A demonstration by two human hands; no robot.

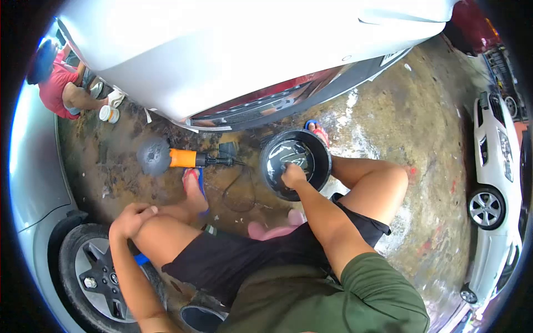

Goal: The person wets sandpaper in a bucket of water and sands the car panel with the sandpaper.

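My right hand [293,175] is inside a black bucket [321,180] that holds water with whitish reflections on it. Its fingers are closed, and a small dark shape shows at their tips, too indistinct to name. On my bent left knee lies my left hand [133,218], fingers laid over the knee with nothing visible in them. An orange and black power tool [186,158] with a round grey disc [153,156] rests on the floor beyond my left foot, its cable looped toward the bucket.
A silver-white car body [222,61] hangs over the floor ahead. At the left are another car's wheel [105,277] and a crouching person in a red shirt [55,83] beside a white tub [109,114]. A second dark bucket [202,319] stands behind. White cars [496,161] are parked at right.
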